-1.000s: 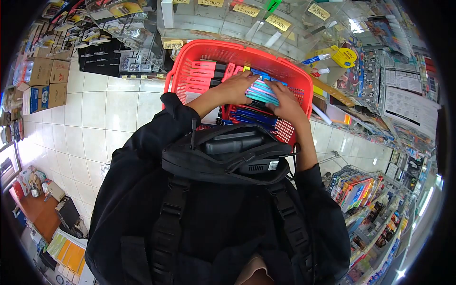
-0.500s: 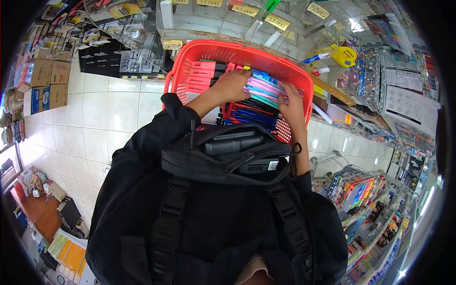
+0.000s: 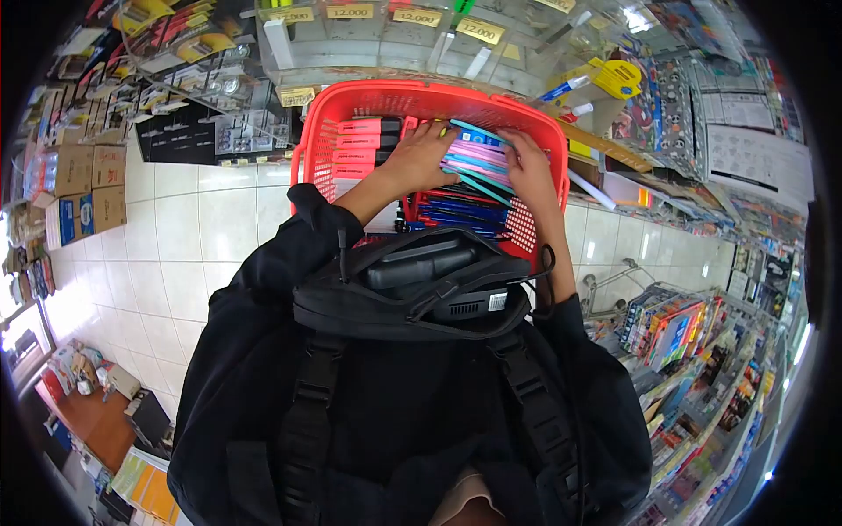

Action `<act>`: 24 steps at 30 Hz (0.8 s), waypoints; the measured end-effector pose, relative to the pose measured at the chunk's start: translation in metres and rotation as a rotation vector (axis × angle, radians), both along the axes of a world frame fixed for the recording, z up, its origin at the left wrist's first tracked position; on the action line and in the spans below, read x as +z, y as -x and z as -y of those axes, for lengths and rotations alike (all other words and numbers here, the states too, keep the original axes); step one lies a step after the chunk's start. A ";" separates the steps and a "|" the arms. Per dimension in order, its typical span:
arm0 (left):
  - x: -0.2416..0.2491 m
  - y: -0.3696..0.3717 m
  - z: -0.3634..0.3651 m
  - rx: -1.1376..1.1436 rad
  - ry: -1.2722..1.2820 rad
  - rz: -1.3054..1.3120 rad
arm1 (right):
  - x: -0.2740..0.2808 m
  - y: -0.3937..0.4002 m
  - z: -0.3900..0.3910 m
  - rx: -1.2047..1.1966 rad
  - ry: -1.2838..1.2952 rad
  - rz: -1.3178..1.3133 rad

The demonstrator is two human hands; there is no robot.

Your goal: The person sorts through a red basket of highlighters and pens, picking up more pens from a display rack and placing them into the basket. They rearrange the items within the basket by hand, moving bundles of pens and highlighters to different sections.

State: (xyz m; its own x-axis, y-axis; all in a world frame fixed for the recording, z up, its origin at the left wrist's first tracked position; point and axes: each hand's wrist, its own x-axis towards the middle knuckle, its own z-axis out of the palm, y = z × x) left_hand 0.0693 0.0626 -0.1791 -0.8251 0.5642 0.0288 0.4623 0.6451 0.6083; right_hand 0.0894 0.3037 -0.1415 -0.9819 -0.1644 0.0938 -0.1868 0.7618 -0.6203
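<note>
A red plastic basket stands before me, holding stationery. Inside it, a bundle of pastel pens in pink, light blue and mint lies crosswise between my hands. My left hand grips the left ends, thumb below and fingers above. Around the right ends my right hand is curled, its fingers partly hidden. Several pink-labelled boxes are stacked at the basket's left side. Nearer to me lie dark blue and red pens, below the pastel bundle.
A black open bag hangs at my chest, close to the basket. Behind the basket is a clear divided display with price tags. Cardboard boxes stand at far left on the tiled floor. Magazine racks are at right.
The view has shifted slightly, with the basket lower and further left. The pastel pens have fanned out a little between my hands, and a mint one now angles across the top.
</note>
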 end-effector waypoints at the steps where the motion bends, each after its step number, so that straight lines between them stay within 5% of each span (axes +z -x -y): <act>1: 0.002 -0.001 -0.001 -0.038 -0.021 -0.011 | -0.006 0.006 0.001 -0.001 -0.078 -0.003; 6: 0.002 -0.009 -0.001 -0.178 -0.130 -0.163 | -0.015 0.023 0.008 0.045 -0.357 0.032; 24: 0.004 -0.014 -0.012 -0.181 -0.106 -0.273 | -0.019 0.008 0.006 0.143 -0.177 0.035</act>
State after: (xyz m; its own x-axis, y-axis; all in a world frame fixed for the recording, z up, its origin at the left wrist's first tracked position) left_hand 0.0835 0.0741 -0.1750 -0.6655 0.6829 0.3014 0.7187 0.4774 0.5055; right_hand 0.0813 0.2980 -0.1602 -0.9497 -0.3128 0.0170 -0.2811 0.8268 -0.4872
